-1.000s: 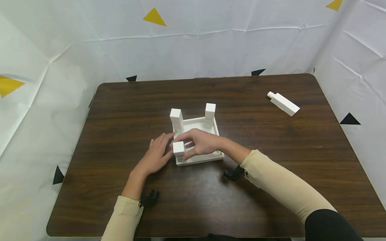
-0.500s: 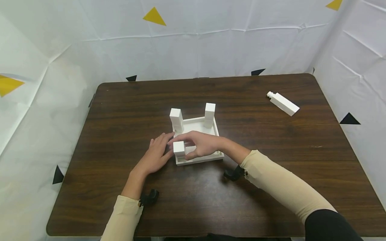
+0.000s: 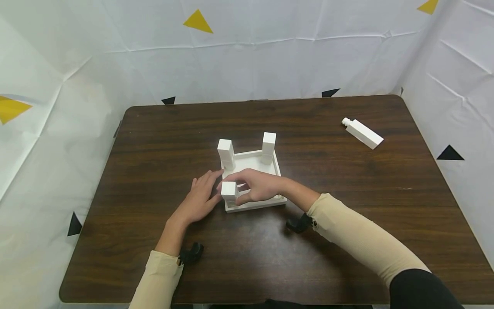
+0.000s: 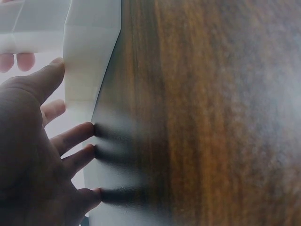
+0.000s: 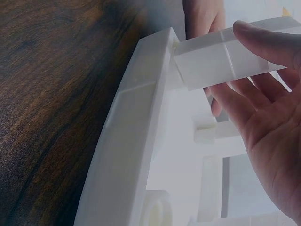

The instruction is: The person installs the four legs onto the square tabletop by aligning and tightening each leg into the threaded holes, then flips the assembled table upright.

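Observation:
In the head view, a small white tabletop (image 3: 256, 205) lies upside down on the brown table. White square legs stand up at three of its corners: a back left leg (image 3: 226, 151), a back right leg (image 3: 269, 144) and a front left leg (image 3: 229, 189). My right hand (image 3: 262, 185) grips the front left leg between thumb and fingers; the right wrist view shows this leg (image 5: 207, 63) upright on its corner. My left hand (image 3: 198, 198) rests against the tabletop's left side, its fingers straight, and the left wrist view shows the fingertips (image 4: 84, 129) touching the side wall.
A loose white leg (image 3: 363, 133) with a threaded-looking end lies at the back right of the brown table (image 3: 328, 159). The front right corner has a round socket (image 5: 157, 207). White sheets (image 3: 251, 68) hang round the table.
My right hand's fingers loosened a little round the front left leg half a second ago and have closed in on it again. The left hand and tabletop have not visibly moved.

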`<action>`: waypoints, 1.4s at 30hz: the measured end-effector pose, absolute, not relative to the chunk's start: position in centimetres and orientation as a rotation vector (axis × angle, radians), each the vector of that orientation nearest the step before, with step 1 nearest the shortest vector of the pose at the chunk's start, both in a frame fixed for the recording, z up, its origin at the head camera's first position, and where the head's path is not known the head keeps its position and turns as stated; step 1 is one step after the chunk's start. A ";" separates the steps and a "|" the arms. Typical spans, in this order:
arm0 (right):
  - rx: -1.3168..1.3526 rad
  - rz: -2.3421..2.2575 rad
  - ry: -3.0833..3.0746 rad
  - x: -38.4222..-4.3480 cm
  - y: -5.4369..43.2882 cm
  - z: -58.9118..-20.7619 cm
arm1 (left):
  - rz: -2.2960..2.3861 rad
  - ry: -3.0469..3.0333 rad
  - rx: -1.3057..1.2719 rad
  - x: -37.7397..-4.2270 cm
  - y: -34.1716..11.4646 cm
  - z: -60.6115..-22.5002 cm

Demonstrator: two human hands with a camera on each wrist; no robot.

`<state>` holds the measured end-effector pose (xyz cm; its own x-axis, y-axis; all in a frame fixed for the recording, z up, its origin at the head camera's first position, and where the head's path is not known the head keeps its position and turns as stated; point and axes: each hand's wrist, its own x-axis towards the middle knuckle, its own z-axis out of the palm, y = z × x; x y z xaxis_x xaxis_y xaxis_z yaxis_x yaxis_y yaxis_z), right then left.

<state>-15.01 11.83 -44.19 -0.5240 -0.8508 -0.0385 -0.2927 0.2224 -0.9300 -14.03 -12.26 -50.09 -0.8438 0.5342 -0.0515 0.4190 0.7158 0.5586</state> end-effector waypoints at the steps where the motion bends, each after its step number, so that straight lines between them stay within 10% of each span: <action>1: -1.048 -1.289 1.951 -15.0 11.8 -44.2 | 0.806 2.713 0.762 -14.0 -12.3 -50.1; 42: -0.957 -1.376 2.137 -14.6 11.0 -44.8 | 0.808 2.711 0.768 -14.1 -12.3 -50.3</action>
